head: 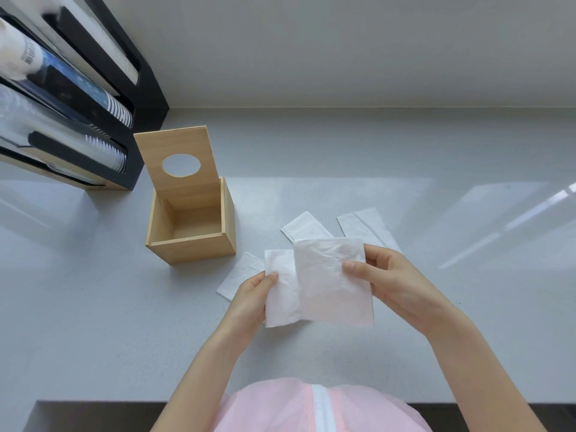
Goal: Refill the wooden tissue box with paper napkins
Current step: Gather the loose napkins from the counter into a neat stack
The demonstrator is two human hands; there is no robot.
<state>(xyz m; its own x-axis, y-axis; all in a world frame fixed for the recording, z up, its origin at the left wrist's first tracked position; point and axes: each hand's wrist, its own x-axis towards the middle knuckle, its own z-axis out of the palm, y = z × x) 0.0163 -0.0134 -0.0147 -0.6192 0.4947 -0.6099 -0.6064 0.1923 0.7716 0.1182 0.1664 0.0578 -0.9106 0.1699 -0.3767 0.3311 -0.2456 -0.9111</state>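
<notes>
The wooden tissue box (190, 247) stands on the grey counter left of centre, its inside bare. Its lid (177, 151), with an oval hole, leans upright at the back of the box. My left hand (249, 294) pinches a white napkin (280, 294) by its left edge. My right hand (392, 275) grips a second, larger napkin (333, 282) that overlaps the first. Both napkins hang above the counter, to the right of and nearer than the box. Three more folded napkins lie flat on the counter: one (240, 274) under my left hand, one (307, 227) behind, one (367, 227) farther right.
A black cup dispenser rack (103, 88) with stacks of cups stands at the back left, close to the box lid. The grey wall rises behind the counter (436, 169). The counter's near edge (93, 403) runs along the bottom.
</notes>
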